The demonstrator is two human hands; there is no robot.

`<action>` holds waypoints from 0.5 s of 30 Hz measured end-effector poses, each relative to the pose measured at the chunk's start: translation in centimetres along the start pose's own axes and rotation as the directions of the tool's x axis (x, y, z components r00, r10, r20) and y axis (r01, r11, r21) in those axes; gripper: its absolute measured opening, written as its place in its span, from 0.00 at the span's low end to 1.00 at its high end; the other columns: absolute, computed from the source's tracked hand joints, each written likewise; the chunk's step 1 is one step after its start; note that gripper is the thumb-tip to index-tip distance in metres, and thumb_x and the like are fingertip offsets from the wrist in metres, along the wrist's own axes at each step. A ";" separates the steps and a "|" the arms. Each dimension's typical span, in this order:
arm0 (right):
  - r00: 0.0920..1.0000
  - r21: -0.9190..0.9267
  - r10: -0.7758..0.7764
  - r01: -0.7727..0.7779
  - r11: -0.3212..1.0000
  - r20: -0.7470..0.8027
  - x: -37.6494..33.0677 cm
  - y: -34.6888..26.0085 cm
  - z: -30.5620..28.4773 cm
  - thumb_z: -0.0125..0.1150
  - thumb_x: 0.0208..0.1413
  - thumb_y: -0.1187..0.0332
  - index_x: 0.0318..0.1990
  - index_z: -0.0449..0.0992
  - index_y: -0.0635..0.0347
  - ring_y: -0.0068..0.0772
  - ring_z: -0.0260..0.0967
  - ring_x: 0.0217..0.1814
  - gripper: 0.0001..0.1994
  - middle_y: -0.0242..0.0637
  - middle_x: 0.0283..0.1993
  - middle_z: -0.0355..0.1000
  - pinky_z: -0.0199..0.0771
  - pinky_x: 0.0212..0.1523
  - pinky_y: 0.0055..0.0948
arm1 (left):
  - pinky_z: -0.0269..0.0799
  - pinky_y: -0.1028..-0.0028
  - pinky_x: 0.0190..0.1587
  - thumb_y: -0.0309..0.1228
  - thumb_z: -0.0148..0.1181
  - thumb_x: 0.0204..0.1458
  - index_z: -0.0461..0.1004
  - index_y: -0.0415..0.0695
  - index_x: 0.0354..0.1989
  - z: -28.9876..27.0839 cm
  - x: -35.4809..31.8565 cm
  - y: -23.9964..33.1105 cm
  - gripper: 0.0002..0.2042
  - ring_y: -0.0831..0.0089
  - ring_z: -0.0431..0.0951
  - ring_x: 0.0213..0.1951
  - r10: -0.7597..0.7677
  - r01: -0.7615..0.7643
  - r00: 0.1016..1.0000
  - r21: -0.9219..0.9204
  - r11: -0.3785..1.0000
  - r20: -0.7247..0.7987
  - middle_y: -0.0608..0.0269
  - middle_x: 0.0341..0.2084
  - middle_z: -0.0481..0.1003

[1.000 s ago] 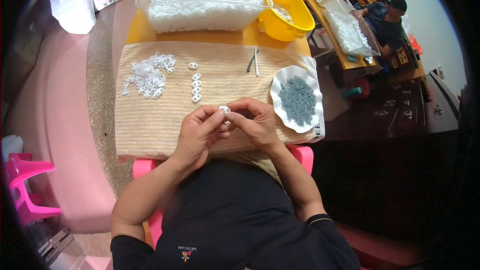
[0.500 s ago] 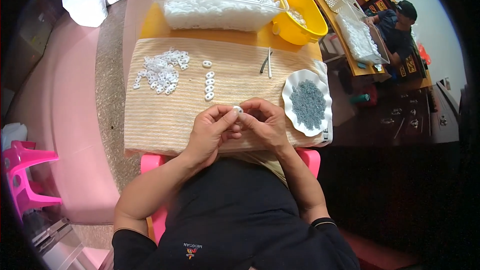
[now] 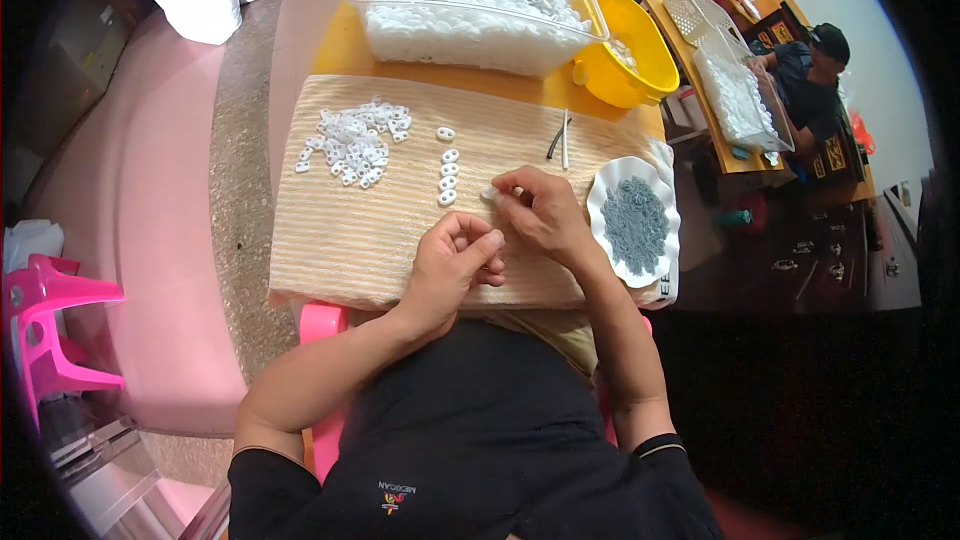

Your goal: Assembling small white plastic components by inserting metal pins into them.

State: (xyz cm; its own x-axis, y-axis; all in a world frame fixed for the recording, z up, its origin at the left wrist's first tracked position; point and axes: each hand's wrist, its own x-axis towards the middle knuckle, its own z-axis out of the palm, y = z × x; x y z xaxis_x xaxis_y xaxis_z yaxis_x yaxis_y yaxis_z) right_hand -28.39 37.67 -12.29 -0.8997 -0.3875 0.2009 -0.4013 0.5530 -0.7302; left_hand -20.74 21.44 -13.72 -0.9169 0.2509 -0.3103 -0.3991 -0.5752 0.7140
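Note:
My right hand (image 3: 545, 210) pinches a small white oval piece (image 3: 489, 194) between thumb and fingertips, just above the striped cloth (image 3: 340, 240). Beside it, a short column of several white two-holed pieces (image 3: 449, 170) runs up the cloth, with one more piece (image 3: 445, 134) a little apart at the top. My left hand (image 3: 455, 260) is closed below, fingers curled and the thumb laid over them; whatever is inside, if anything, is hidden. A loose heap of similar white pieces (image 3: 360, 140) lies at the left. Small grey bits (image 3: 635, 225) fill a white scalloped dish (image 3: 605, 258) at the right.
A thin white stick (image 3: 566, 145) and a dark one (image 3: 555, 143) lie crossed near the dish. Behind the cloth stand a clear bin (image 3: 470, 20) heaped with white pieces and a yellow basin (image 3: 640, 80). Another person (image 3: 810, 80) sits at a far table. Pink stool (image 3: 65, 330) at left.
My hands have come apart. The right one has moved up with the white piece toward the column, while the left stays lower, curled. The whole view has shifted slightly.

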 end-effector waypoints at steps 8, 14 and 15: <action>0.996 -0.182 -0.074 0.083 0.980 0.057 3.8 -1.6 0.1 0.61 0.48 0.72 0.38 0.77 0.64 0.44 0.74 0.33 0.09 0.48 0.32 0.75 0.72 0.33 0.33 | 0.77 0.78 0.31 0.28 0.59 0.55 0.69 0.41 0.37 -0.1 -0.1 0.1 0.07 0.81 0.75 0.28 -0.026 0.025 0.999 0.024 0.999 0.031 0.67 0.26 0.72; 0.986 -0.250 -0.097 0.128 0.960 0.134 7.6 -3.2 2.0 0.61 0.49 0.67 0.39 0.77 0.62 0.48 0.74 0.37 0.11 0.46 0.33 0.75 0.72 0.39 0.38 | 0.77 0.77 0.32 0.26 0.59 0.55 0.69 0.40 0.38 -0.2 0.0 -0.3 0.06 0.80 0.75 0.29 -0.026 0.025 0.999 0.016 1.000 0.032 0.66 0.28 0.73; 0.979 -0.298 -0.095 0.147 0.943 0.181 8.2 -3.8 2.3 0.62 0.49 0.66 0.41 0.77 0.60 0.47 0.73 0.41 0.13 0.46 0.37 0.75 0.71 0.42 0.38 | 0.77 0.77 0.32 0.26 0.59 0.55 0.69 0.40 0.38 -0.2 0.0 -0.4 0.06 0.80 0.75 0.29 -0.022 0.022 0.999 0.017 1.000 0.028 0.66 0.28 0.73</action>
State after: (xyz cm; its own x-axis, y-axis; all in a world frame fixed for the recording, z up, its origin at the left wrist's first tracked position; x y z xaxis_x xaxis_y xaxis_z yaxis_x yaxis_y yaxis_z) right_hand -33.82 30.71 -9.34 -0.8113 -0.5656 0.1480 -0.5620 0.6846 -0.4643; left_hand -20.58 21.48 -14.11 -0.9073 0.2856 -0.3086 -0.4191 -0.5565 0.7174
